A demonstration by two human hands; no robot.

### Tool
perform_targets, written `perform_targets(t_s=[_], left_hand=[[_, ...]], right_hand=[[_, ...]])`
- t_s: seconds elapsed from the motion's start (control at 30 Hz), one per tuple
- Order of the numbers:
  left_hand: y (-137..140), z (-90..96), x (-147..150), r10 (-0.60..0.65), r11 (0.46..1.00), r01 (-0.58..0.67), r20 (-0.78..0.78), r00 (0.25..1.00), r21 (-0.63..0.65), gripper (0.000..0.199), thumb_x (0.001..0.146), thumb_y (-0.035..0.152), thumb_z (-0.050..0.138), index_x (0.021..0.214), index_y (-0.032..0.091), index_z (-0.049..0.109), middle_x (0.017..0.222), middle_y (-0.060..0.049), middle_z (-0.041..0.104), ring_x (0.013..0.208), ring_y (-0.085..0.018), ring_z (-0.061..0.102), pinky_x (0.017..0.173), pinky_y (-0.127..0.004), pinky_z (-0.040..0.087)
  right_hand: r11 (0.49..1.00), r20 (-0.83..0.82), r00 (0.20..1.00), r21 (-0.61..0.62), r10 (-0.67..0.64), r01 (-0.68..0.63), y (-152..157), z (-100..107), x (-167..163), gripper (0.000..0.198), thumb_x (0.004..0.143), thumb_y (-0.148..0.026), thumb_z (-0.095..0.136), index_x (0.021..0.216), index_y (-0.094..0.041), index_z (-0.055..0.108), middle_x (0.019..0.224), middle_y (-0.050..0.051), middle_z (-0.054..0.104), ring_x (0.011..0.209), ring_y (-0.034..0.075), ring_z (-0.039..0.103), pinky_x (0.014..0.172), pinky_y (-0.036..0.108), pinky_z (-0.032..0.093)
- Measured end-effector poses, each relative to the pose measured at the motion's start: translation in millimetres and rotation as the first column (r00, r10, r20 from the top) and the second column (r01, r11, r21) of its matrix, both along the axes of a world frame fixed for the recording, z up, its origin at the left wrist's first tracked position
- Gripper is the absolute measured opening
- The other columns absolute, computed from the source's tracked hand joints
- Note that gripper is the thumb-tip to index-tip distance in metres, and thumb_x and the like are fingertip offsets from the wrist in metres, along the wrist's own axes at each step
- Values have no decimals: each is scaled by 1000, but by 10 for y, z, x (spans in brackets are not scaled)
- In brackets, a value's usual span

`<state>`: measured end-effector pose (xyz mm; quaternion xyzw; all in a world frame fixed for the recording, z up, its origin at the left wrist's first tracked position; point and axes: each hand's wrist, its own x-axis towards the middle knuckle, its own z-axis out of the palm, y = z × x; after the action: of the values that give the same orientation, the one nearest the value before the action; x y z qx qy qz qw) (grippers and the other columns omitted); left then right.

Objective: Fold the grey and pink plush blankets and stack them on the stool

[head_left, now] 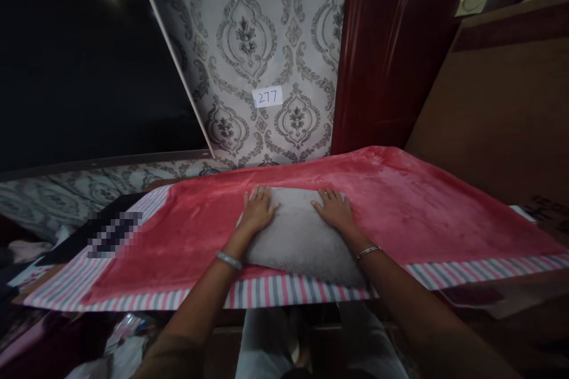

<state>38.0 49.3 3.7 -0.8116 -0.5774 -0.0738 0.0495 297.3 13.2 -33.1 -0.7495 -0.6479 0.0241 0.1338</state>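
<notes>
A grey piece of plush-looking cloth (300, 237), apparently folded, lies flat in front of me on a red blanket (191, 243). My left hand (258, 210) rests on its far left corner, palm down with the fingers stretched out. On the far right corner lies my right hand (334, 209), also flat with its fingers extended. Neither hand grips the cloth. Its near right corner reaches the striped cloth (284, 291) that shows along the front edge, under the red blanket.
A large dark screen (89, 71) stands at the left, and a cardboard box (498, 106) at the right. Patterned wallpaper behind bears a paper label (267, 96) reading 277. A blurred dark object (114, 235) lies on the striped cloth at the left.
</notes>
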Motion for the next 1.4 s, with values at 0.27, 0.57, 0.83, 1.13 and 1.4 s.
perform_targets(t_s=[0.27, 0.57, 0.83, 1.13, 1.4], left_hand=[[-470, -160, -99, -69, 992, 63, -56, 996, -106, 66, 100, 58, 28, 157, 24, 31, 165, -10, 24, 153, -29, 19, 122, -56, 19], [-453, -202, -95, -73, 997, 71, -68, 995, -35, 64, 99, 57, 31, 156, 27, 32, 164, -9, 29, 152, -29, 23, 122, -55, 21], [-480, -188, -76, -4, 1000, 2, -71, 997, -20, 64, 102, 47, 24, 155, 11, 34, 161, -15, 32, 151, -26, 26, 123, -50, 21], [-646, -130, -456, 96, 989, -105, -85, 992, -101, 60, 102, 41, 27, 154, 12, 35, 162, -16, 29, 151, -28, 27, 120, -56, 25], [-983, -6, 271, -226, 973, 227, 14, 974, -50, 61, 101, 47, 31, 155, 19, 32, 164, -12, 29, 153, -26, 21, 123, -54, 18]], right_hand=[[999, 27, 999, -45, -17, 19, -58, 164, -108, 63, 101, -50, 27, 154, -17, 37, 162, 17, 29, 150, 33, 22, 115, 61, 19], [980, 2, 980, 28, 199, -199, -519, 65, -717, 64, 99, -57, 36, 155, -27, 36, 164, 12, 26, 151, 32, 20, 118, 59, 12], [977, -22, 977, -21, 212, -213, -508, 73, -662, 64, 100, -58, 33, 157, -28, 32, 166, 10, 21, 153, 30, 15, 120, 57, 8], [935, -182, 920, -4, 347, -354, -556, 150, -216, 57, 102, -37, 27, 156, -21, 34, 161, 6, 33, 149, 20, 30, 121, 42, 25], [985, -54, 988, 99, 143, -138, -728, 24, -184, 54, 96, -14, 32, 147, -14, 49, 157, 10, 41, 146, 24, 34, 119, 41, 26]])
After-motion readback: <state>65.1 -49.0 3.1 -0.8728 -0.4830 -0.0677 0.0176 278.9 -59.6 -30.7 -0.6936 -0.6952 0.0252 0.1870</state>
